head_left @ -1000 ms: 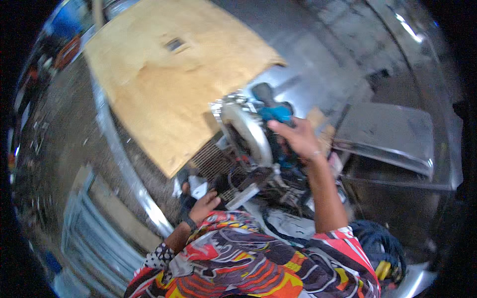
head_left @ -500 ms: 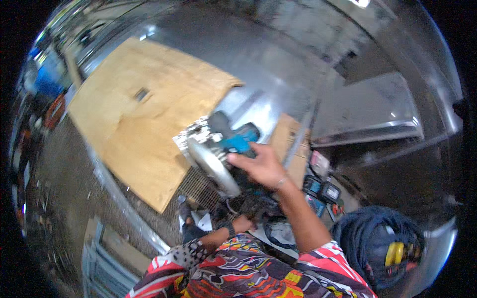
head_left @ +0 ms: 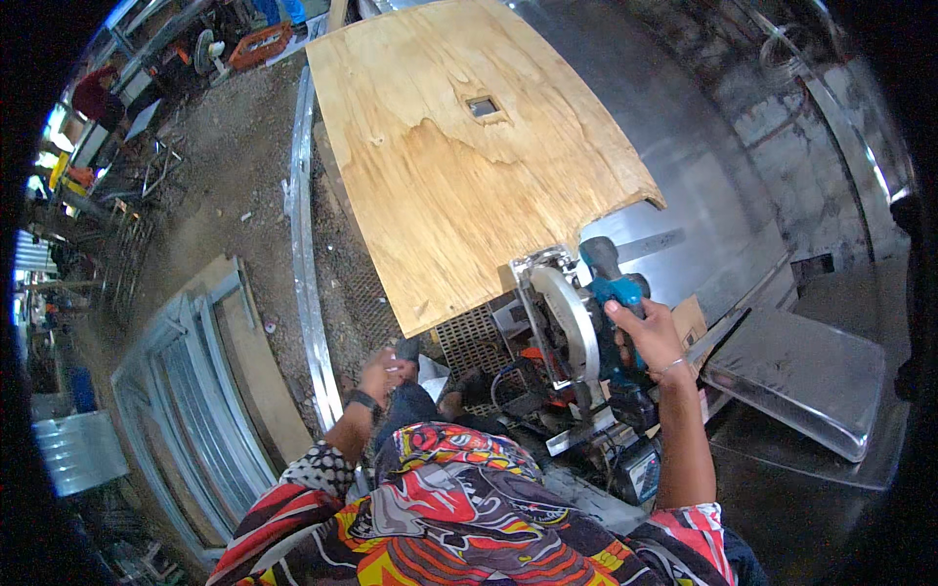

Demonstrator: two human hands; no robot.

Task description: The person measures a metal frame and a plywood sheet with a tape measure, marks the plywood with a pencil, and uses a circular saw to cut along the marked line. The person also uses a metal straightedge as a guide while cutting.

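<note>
A teal and black cordless circular saw [head_left: 616,293] with a silver blade guard is gripped in my right hand [head_left: 647,334], its fingers wrapped round the handle. The front of its metal base overlaps the near right corner of a plywood sheet [head_left: 440,205]; whether it rests there I cannot tell. A small rectangular hole shows in the sheet, and its right edge is notched. Just below the sheet's near left corner is my left hand [head_left: 384,375], above my leg, with fingers curled in; what they hold, if anything, is hidden.
Shiny sheet metal [head_left: 684,127] lies beyond and right of the plywood. A bent metal panel [head_left: 801,376] stands at right. Long metal channel [head_left: 306,244] runs along the left over gravelly ground, with a stack of grey metal frames [head_left: 200,381] nearer. Below the plywood's edge lies a perforated grate [head_left: 467,342].
My view has swung left. The saw has come off the middle of the near right edge toward me, still in my right hand. My left hand has moved forward and left from my waist.
</note>
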